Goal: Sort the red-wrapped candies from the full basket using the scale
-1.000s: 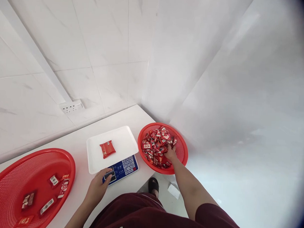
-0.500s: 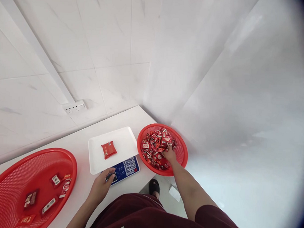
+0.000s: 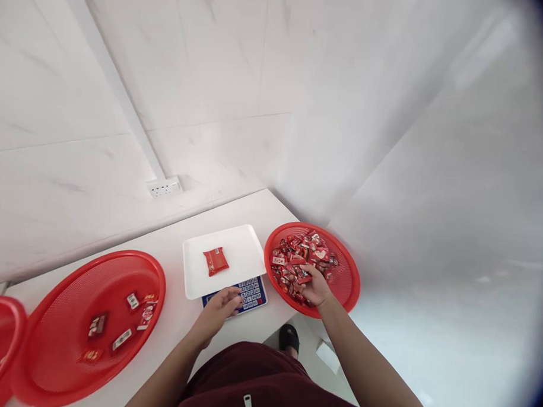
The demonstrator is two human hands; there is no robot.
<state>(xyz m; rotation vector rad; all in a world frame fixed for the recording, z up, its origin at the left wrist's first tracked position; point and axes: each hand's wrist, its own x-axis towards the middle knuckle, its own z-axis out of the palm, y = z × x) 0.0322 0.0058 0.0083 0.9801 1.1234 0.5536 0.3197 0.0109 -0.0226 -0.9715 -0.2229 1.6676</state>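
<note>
White veined wall [image 3: 222, 71] behind, socket strip [image 3: 164, 187] low on it, white table [image 3: 240, 211] running along its foot. My right hand [image 3: 316, 286] is over the near part of the right red basket [image 3: 351, 280], thumb and fingers closed around a small red packet [image 3: 303, 274]. Pile of mostly red wrapped sweets [image 3: 293, 247] fills much of that basket, right around my fingers. My left hand [image 3: 221, 310] is at the blue scale keypad [image 3: 253, 292], fingers loosely bent, thumb near them; can't tell if it touches the keys or has anything in it. White tray [image 3: 247, 250] just behind the keypad, one red pouch [image 3: 216, 261] lying flat on it, left of tray centre. Left red basket [image 3: 57, 332]: few sweets [image 3: 122, 339] scattered in its right half. Another red basket [image 3: 17, 316] beside it, cut off by the left edge. Dark shoe [image 3: 289, 337] on floor below table.
</note>
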